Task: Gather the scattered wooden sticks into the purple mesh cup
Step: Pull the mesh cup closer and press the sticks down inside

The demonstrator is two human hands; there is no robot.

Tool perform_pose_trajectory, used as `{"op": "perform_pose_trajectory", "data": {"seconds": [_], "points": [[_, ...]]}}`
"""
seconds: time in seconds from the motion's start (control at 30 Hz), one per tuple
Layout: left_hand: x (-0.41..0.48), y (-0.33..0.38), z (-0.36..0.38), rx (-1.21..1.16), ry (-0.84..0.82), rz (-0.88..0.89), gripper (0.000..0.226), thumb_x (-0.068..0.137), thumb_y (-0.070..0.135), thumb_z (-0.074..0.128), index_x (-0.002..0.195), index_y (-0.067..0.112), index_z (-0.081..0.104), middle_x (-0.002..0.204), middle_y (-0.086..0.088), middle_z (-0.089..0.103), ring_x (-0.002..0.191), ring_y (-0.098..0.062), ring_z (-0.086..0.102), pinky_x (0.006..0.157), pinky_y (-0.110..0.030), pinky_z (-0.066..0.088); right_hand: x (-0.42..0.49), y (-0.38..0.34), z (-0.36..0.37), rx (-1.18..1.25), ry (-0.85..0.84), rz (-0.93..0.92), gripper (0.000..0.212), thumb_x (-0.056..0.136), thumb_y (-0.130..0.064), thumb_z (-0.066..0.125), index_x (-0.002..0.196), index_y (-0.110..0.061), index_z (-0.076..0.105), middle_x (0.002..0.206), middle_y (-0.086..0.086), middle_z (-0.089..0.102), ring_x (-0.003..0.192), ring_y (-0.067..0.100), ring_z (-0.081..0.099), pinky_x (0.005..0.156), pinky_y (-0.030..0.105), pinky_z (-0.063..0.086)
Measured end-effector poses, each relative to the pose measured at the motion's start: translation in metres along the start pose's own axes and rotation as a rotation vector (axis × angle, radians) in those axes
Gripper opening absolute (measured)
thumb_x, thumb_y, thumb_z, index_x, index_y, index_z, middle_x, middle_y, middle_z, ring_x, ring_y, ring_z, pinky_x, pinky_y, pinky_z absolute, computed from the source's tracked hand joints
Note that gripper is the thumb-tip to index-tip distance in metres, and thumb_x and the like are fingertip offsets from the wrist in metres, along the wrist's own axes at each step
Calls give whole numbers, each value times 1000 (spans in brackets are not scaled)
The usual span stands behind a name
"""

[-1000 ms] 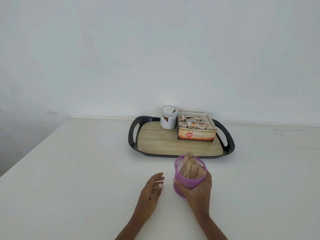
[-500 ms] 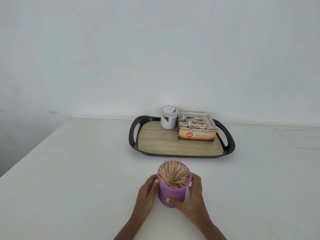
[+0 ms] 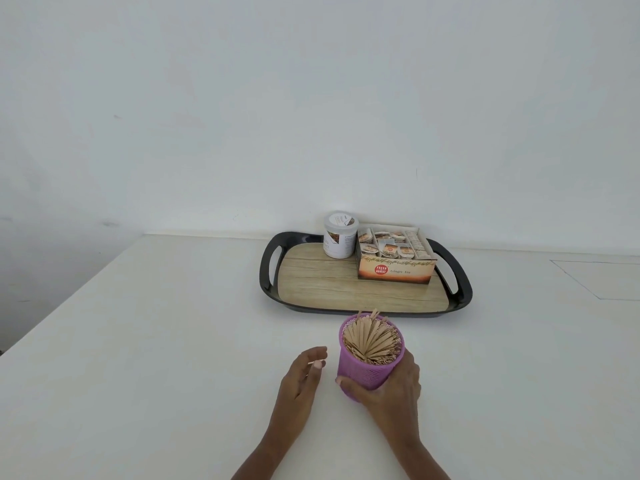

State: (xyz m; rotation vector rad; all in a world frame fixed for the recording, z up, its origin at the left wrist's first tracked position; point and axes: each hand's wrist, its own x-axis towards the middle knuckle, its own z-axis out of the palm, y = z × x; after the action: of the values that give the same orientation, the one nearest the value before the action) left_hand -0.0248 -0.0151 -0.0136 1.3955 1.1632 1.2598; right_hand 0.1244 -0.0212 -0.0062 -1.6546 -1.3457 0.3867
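Note:
The purple mesh cup (image 3: 367, 374) stands upright on the white table, just in front of the tray. It is packed with wooden sticks (image 3: 372, 337) that fan out above its rim. My right hand (image 3: 391, 389) grips the cup from the right and front, thumb curled across its lower wall. My left hand (image 3: 303, 375) hovers a little to the left of the cup, fingers relaxed and apart from it, holding nothing. I see no loose sticks on the table.
A black-rimmed tray (image 3: 268, 271) with a wood-look floor sits behind the cup. It carries a white jar (image 3: 339, 240) and an open ginger tea box (image 3: 396, 261). The white wall rises behind the table (image 3: 156, 341).
My left hand has let go of the cup's side and drawn a little to the left. The cup has shifted slightly right and away in my right hand.

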Motion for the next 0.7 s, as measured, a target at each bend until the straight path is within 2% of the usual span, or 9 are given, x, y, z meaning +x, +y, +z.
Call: {"op": "perform_pose_trajectory", "data": {"seconds": [0.1, 0.2, 0.27, 0.37, 0.5, 0.57, 0.6, 0.67, 0.7], "points": [[0, 0, 0, 13, -1, 6, 23, 96, 8, 41, 103, 22, 57, 109, 3, 65, 107, -14, 60, 92, -21, 47, -3, -1, -1, -2, -21, 9, 115, 33, -52, 89, 128, -9, 41, 112, 2, 51, 102, 20, 46, 84, 35, 43], [1, -1, 1, 30, -20, 13, 22, 96, 9, 40, 104, 19, 58, 107, 0, 66, 104, -17, 62, 91, -26, 50, -11, 2, -2, 30, -63, -58, 107, 38, -56, 78, 128, -9, 42, 107, -6, 44, 97, 12, 42, 80, 25, 42], [1, -3, 1, 35, -40, 21, 24, 96, 9, 39, 105, 19, 59, 107, -1, 67, 103, -17, 63, 90, -27, 52, -15, 6, -2, 60, -128, -105, 99, 44, -52, 77, 127, -14, 41, 107, -9, 41, 98, 9, 42, 78, 16, 41], [1, -4, 1, 56, -52, 37, 28, 97, 7, 38, 102, 25, 59, 105, 0, 68, 101, -18, 64, 87, -22, 53, -12, 6, -4, 224, -243, -98, 85, 48, -41, 81, 118, -34, 34, 113, -19, 42, 107, 3, 46, 75, 3, 44], [4, 4, 1, 2, -37, 48, 30, 97, 8, 35, 110, 27, 54, 114, -1, 64, 107, -14, 61, 87, -16, 51, -8, 3, -4, 353, -385, -65, 85, 52, -33, 83, 120, -38, 32, 121, -20, 47, 111, -7, 50, 75, 1, 46], [13, 16, 0, -34, 49, 58, 25, 99, 17, 36, 116, 27, 50, 121, -2, 60, 114, -15, 57, 92, -19, 48, -9, 3, -3, 359, -426, -86, 87, 53, -34, 84, 122, -38, 32, 122, -21, 47, 110, -14, 47, 76, 2, 47], [19, 25, -1, -38, 65, 77, 23, 98, 28, 37, 118, 28, 49, 124, 1, 58, 117, -13, 56, 95, -19, 46, -10, 4, -3, 357, -436, -89, 88, 53, -36, 84, 122, -40, 31, 122, -23, 46, 110, -15, 47, 77, 3, 47], [32, 46, -3, 43, -8, 175, 39, 89, 54, 33, 120, 35, 48, 128, 12, 55, 120, -2, 51, 99, -15, 41, -10, 5, -4, 353, -430, -87, 87, 53, -36, 84, 122, -41, 31, 121, -26, 46, 110, -16, 46, 76, 2, 46], [37, 56, -3, 142, -84, 228, 46, 86, 61, 29, 121, 38, 48, 128, 18, 53, 122, 4, 48, 101, -11, 38, -9, 5, -4, 350, -422, -86, 87, 53, -35, 84, 122, -41, 32, 120, -26, 47, 110, -15, 47, 76, 1, 45]]}}
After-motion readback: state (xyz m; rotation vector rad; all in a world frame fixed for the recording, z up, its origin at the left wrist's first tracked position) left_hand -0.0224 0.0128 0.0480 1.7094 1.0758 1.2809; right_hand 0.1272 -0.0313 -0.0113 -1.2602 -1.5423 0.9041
